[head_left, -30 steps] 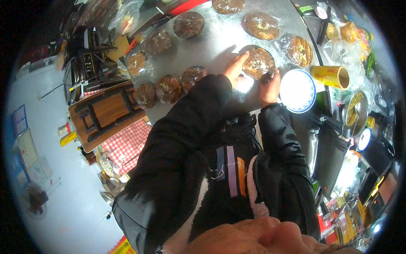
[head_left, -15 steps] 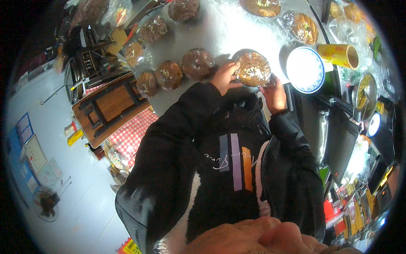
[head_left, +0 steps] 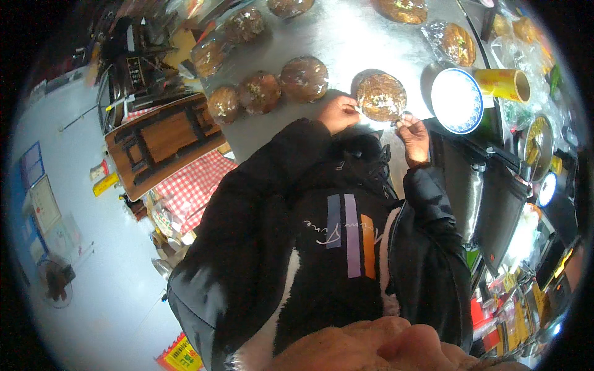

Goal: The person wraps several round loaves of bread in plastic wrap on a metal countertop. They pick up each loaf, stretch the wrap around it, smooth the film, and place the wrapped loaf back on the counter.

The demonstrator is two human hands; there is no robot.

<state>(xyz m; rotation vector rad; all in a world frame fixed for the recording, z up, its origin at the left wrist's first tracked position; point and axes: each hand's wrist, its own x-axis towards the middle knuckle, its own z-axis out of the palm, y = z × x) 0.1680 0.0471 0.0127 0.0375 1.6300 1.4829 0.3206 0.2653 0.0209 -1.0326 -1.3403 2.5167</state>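
A round, brown, film-wrapped bowl of food [head_left: 382,96] with pale bits on top sits on the metal table in front of me. My left hand [head_left: 340,115] is closed at its near left side, its fingertips pinched at the edge of the clear plastic wrap. At the near right edge, my right hand [head_left: 413,138] pinches the wrap between thumb and fingers. The film itself is hard to make out under the glare. Just left of my left hand rests another wrapped brown bowl [head_left: 304,78].
More wrapped bowls [head_left: 259,92] line the left of the table [head_left: 334,37]; a wrapped bowl [head_left: 459,44] lies at the far right. A white plate with a blue rim [head_left: 457,100] and a yellow cardboard tube [head_left: 502,85] stand on the right. A wooden folding table [head_left: 164,148] is at left.
My hands have slid from the bowl's sides to its near edge, and the right fingers have drawn together into a pinch. The whole view has shifted slightly.
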